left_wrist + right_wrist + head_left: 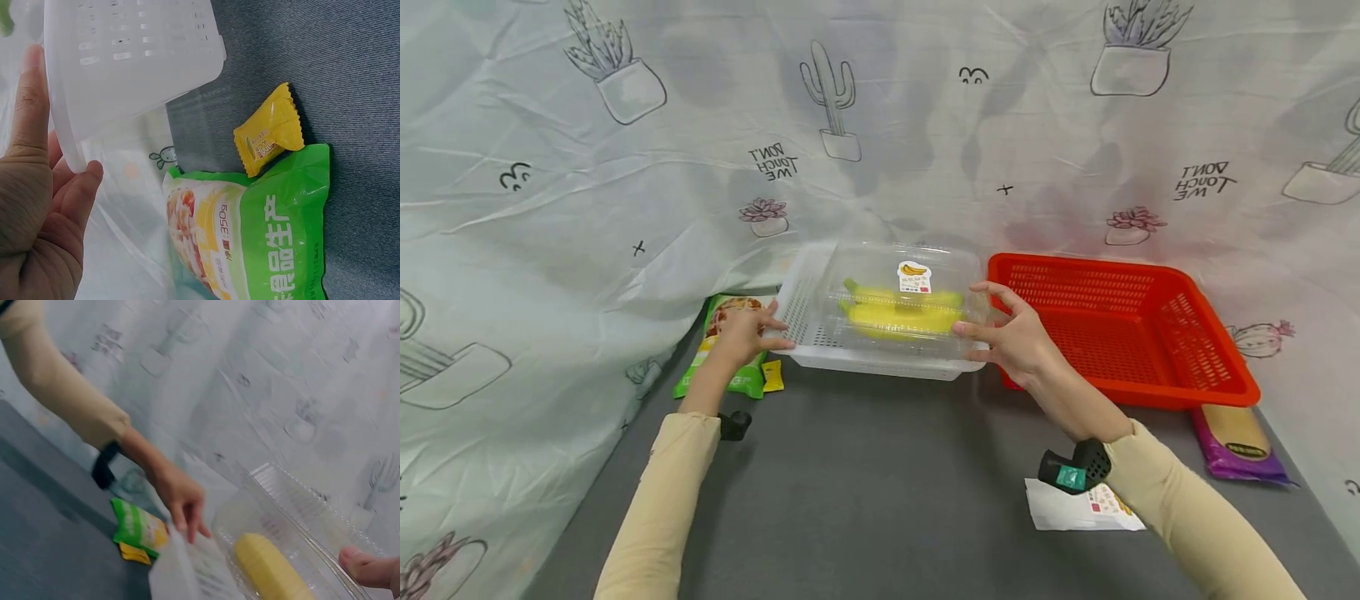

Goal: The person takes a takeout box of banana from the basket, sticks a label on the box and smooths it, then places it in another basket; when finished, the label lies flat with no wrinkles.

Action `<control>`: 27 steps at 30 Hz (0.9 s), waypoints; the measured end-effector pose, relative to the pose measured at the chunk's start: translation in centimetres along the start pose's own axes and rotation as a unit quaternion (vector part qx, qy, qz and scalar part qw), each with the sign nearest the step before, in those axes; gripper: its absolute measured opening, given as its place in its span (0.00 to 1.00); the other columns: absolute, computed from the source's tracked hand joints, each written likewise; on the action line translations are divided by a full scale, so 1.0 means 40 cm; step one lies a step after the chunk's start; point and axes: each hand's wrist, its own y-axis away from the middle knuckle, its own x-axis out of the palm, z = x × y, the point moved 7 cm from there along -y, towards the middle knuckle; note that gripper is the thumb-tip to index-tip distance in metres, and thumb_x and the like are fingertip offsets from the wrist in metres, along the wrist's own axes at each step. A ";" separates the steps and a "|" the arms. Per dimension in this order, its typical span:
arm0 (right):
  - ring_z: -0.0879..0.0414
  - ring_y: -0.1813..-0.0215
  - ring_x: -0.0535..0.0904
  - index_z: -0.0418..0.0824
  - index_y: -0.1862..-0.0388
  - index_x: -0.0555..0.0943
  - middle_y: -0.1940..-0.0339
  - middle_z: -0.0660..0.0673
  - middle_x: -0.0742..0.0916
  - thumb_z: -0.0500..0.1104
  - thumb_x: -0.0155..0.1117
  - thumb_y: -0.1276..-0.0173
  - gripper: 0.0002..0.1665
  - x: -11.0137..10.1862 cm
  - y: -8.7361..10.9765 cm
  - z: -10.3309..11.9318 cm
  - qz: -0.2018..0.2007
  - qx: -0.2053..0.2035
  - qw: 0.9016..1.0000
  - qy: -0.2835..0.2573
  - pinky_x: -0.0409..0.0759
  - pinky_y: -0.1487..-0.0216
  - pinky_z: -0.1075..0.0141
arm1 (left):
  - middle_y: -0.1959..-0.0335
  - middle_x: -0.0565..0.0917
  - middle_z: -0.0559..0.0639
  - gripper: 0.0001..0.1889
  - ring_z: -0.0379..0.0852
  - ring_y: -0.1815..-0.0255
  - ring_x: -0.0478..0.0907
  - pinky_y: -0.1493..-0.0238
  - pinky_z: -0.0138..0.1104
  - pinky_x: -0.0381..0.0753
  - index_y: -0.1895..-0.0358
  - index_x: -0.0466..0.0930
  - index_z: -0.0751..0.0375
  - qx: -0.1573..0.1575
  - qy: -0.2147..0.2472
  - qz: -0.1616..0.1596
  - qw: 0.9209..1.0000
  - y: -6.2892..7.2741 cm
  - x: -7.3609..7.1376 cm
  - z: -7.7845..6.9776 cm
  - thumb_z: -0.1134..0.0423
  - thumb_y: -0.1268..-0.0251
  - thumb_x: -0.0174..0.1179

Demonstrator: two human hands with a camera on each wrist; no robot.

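Observation:
A clear plastic clamshell box [880,258] with a banana sticker on its lid holds yellow bananas [902,318]. It lies in or over the right part of a white perforated basket [797,287]. My left hand [743,335] grips the basket's left rim; in the left wrist view its fingers [31,106] bend around the white rim. At the box's right side, my right hand [1018,337] pinches the edge between thumb and fingers. In the right wrist view, a fingertip [356,565] overlaps the box's edge. Whether the box touches the basket floor is hard to tell.
A red basket [1138,396] stands at the right, with a purple-and-tan packet [1236,442] by its front corner. A green food bag [747,379] and small yellow packet [772,376] lie at the left. Beneath my right wrist is a white label sheet [1060,508]. A printed curtain hangs behind.

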 end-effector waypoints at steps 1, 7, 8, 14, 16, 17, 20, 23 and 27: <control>0.53 0.61 0.81 0.47 0.36 0.66 0.41 0.36 0.69 0.29 0.62 0.35 0.32 -0.002 -0.013 0.000 -0.002 0.003 1.000 0.001 0.75 0.49 0.42 | 0.32 0.64 0.61 0.24 0.43 0.90 0.51 0.84 0.32 0.55 0.50 0.84 0.65 0.001 -0.002 0.000 1.000 -0.001 0.000 -0.002 0.54 0.50 0.71; 0.52 0.58 0.77 0.46 0.30 0.62 0.38 0.37 0.71 0.31 0.62 0.34 0.36 -0.021 -0.094 -0.025 -0.018 0.040 0.999 0.013 0.74 0.46 0.41 | 0.31 0.63 0.61 0.25 0.42 0.89 0.50 0.85 0.31 0.53 0.49 0.84 0.66 -0.005 0.006 0.004 1.000 -0.007 0.004 -0.013 0.55 0.49 0.70; 0.52 0.58 0.77 0.46 0.30 0.62 0.42 0.38 0.75 0.31 0.63 0.34 0.37 -0.025 -0.108 -0.033 -0.019 0.045 0.999 0.012 0.72 0.45 0.40 | 0.31 0.63 0.60 0.25 0.42 0.89 0.51 0.85 0.31 0.53 0.49 0.84 0.66 -0.009 0.006 0.004 1.000 -0.008 0.005 -0.013 0.54 0.49 0.70; 0.55 0.62 0.77 0.43 0.31 0.64 0.68 0.49 0.82 0.29 0.66 0.39 0.38 -0.043 -0.190 -0.086 -0.028 0.047 0.998 0.032 0.76 0.48 0.42 | 0.31 0.63 0.59 0.26 0.43 0.86 0.51 0.84 0.32 0.53 0.48 0.83 0.65 -0.020 -0.006 0.006 1.000 -0.009 0.009 -0.014 0.53 0.50 0.70; 0.55 0.65 0.75 0.43 0.33 0.66 0.65 0.47 0.80 0.28 0.68 0.41 0.38 -0.045 -0.213 -0.105 -0.036 0.049 0.996 0.058 0.79 0.52 0.47 | 0.30 0.63 0.59 0.26 0.45 0.84 0.52 0.83 0.32 0.53 0.48 0.83 0.64 -0.022 -0.007 0.008 1.000 -0.009 0.009 -0.013 0.52 0.49 0.70; 0.54 0.64 0.74 0.43 0.33 0.66 0.60 0.45 0.79 0.27 0.68 0.42 0.39 -0.045 -0.222 -0.115 -0.038 0.053 0.996 0.065 0.79 0.52 0.46 | 0.30 0.62 0.59 0.26 0.45 0.83 0.53 0.83 0.32 0.53 0.48 0.83 0.64 -0.021 -0.005 0.009 1.000 -0.010 0.010 -0.014 0.53 0.49 0.70; 0.52 0.63 0.69 0.42 0.34 0.67 0.43 0.38 0.71 0.23 0.68 0.45 0.41 -0.042 -0.242 -0.147 -0.053 0.072 0.993 0.074 0.78 0.51 0.48 | 0.30 0.62 0.59 0.27 0.47 0.81 0.57 0.81 0.33 0.54 0.47 0.83 0.64 -0.017 -0.002 0.010 1.000 -0.013 0.010 -0.019 0.52 0.49 0.70; 0.53 0.67 0.67 0.40 0.33 0.66 0.32 0.36 0.62 0.20 0.67 0.47 0.44 -0.041 -0.257 -0.174 -0.072 0.085 0.990 0.089 0.80 0.60 0.55 | 0.31 0.63 0.60 0.26 0.48 0.78 0.62 0.79 0.34 0.55 0.48 0.83 0.65 -0.012 -0.002 0.006 1.000 -0.012 0.008 -0.025 0.53 0.49 0.70; 0.53 0.67 0.68 0.38 0.36 0.69 0.30 0.35 0.63 0.20 0.69 0.51 0.42 -0.042 -0.273 -0.190 -0.107 0.060 0.977 0.175 0.72 0.68 0.67 | 0.31 0.63 0.60 0.25 0.46 0.80 0.60 0.79 0.34 0.55 0.49 0.84 0.65 -0.008 0.002 0.006 1.000 -0.009 0.007 -0.033 0.54 0.49 0.70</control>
